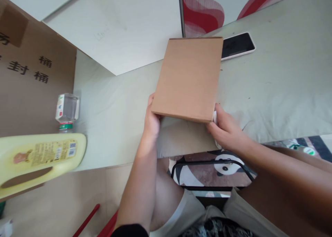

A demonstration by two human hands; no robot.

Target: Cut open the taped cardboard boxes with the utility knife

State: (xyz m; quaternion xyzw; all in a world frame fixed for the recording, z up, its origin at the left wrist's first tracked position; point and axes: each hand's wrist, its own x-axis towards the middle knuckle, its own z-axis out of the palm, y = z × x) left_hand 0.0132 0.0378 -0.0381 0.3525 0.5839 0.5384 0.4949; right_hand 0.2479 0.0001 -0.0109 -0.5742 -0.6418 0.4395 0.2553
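A plain brown cardboard box (189, 78) is held at its near corners by both of my hands, its broad face turned up toward me. My left hand (151, 121) grips the near left corner, with most of its fingers hidden beneath the box. At the near right corner my right hand (224, 128) pinches the edge, thumb and fingers closed. Something small and white (214, 117) shows between that hand and the box; I cannot make out what it is. A phone (238, 45) lies just past the box's far right side, partly covered by it.
A large white box (121, 26) and a red-and-white printed carton (207, 12) stand at the back. On the left are a big brown carton (31, 102), a clear bottle (68, 109) and a yellow jug (75, 138). The pale cloth-covered surface (280, 78) ends near my knees.
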